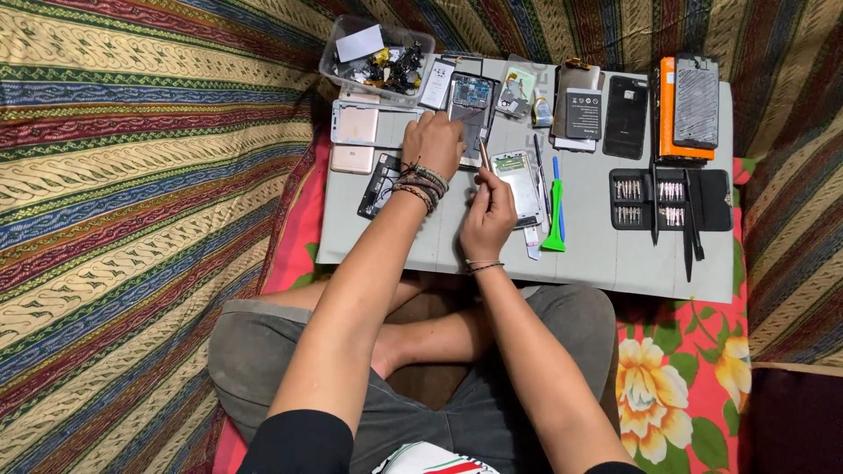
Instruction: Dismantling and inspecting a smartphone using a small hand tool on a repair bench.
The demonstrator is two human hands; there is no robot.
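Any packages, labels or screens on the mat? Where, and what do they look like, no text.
Orange box: far right of the grey mat, upright rectangle, a dark phone panel on top.
Battery label: right of centre at the far edge, grey rectangle with pale print.
Plastic tub: far left corner, clear, holding a white card and small parts.
Phone screen: beside the right hand, pale, unlit.

Orange flat box far right; white label in tub.
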